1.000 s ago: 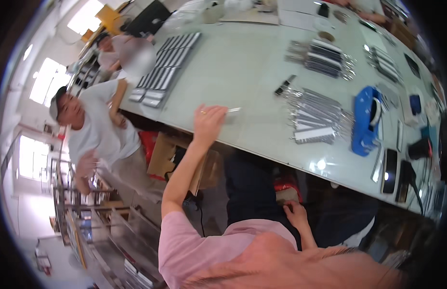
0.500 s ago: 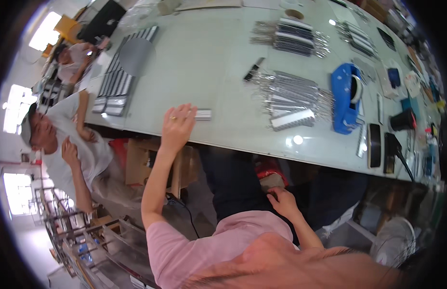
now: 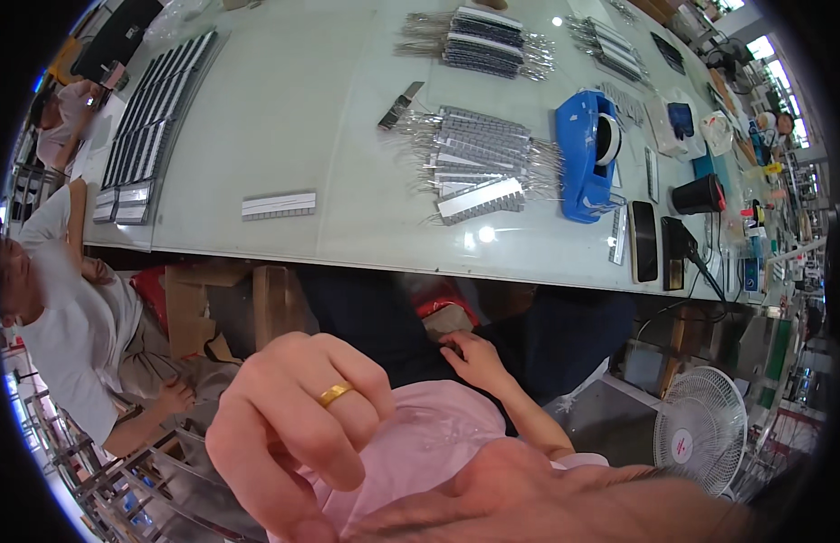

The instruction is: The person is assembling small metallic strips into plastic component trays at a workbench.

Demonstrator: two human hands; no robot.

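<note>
My left hand point(image 3: 298, 416), with a gold ring on one finger, is raised close to the camera over my lap. Its fingers are curled in, and nothing shows in them. Low by my dark trousers rests my right hand point(image 3: 479, 360), its fingers loosely bent and the thumb apart, holding nothing I can see. It lies beside a brownish-grey item point(image 3: 447, 319) under the table edge. On the table, away from both hands, lies a flat grey-and-white strip point(image 3: 279, 205). Right of it is a pile of grey strips with thin wires point(image 3: 483, 149) at both ends.
A blue tape dispenser point(image 3: 583, 163) stands right of the pile, with a phone point(image 3: 644, 241) nearby. A black-handled cutter point(image 3: 400, 106) and another wired bundle point(image 3: 483, 41) lie farther back. Dark-and-white strips point(image 3: 157, 127) fill the left. A person point(image 3: 76, 308) sits left; a fan point(image 3: 701, 430) stands right.
My left hand has left the strip on the table and come back up close to the camera, fingers now curled. The strip stays there, fully visible. The view has shifted; my right hand rests as before.
</note>
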